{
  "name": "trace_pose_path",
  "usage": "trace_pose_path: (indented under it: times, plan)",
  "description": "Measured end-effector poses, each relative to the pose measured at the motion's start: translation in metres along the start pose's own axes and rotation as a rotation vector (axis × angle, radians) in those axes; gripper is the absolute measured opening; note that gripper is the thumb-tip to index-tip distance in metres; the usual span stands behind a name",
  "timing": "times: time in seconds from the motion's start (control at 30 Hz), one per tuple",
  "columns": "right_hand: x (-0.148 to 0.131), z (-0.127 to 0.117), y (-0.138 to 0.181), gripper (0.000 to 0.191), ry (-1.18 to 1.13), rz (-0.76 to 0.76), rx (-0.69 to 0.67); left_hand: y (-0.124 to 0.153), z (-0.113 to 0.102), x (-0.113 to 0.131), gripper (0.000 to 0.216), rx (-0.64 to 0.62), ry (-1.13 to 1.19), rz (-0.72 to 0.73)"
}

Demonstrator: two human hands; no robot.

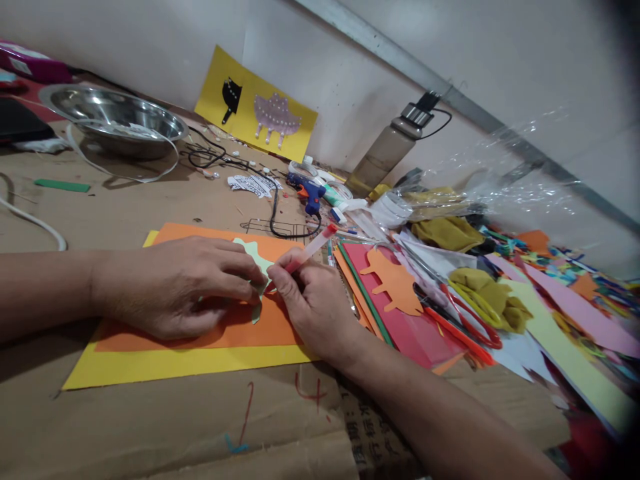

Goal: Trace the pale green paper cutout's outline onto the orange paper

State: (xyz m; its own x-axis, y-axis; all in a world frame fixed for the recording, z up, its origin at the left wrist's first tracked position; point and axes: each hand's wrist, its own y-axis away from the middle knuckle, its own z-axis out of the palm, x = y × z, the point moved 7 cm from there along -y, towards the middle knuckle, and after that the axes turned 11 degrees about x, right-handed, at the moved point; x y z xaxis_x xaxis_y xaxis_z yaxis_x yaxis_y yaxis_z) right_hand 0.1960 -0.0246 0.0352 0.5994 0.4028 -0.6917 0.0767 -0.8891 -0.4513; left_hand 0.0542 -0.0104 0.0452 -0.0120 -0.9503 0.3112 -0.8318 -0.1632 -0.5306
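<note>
My right hand [315, 303] grips a red pen [314, 245], its tip low beside the edge of a pale green paper cutout [254, 255]. Fingers outstretched, my left hand [193, 283] presses that cutout flat; much of the cutout is hidden under the fingers. Beneath both lies an orange paper sheet [220, 337], which rests on a yellow paper sheet [175, 370]. To the right of my right hand, an orange paper cutout [393, 281] lies on a red sheet [425, 343].
A metal bowl [125, 137] stands at back left. A yellow card [250, 100] with decorated shapes leans against the wall. Behind my hands are a blue glue gun [309, 193] with a black cord and a grey bottle [383, 157]. Scissors [475, 320] and paper scraps crowd the right side.
</note>
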Motion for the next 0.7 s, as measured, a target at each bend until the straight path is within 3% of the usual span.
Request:
trace_pose_path:
  times: [0.7]
  plan:
    - [0.0005, -0.0023, 0.0004, 0.03, -0.024, 0.016, -0.014, -0.0008, 0.0021, -0.002, 0.03, -0.016, -0.004, -0.021]
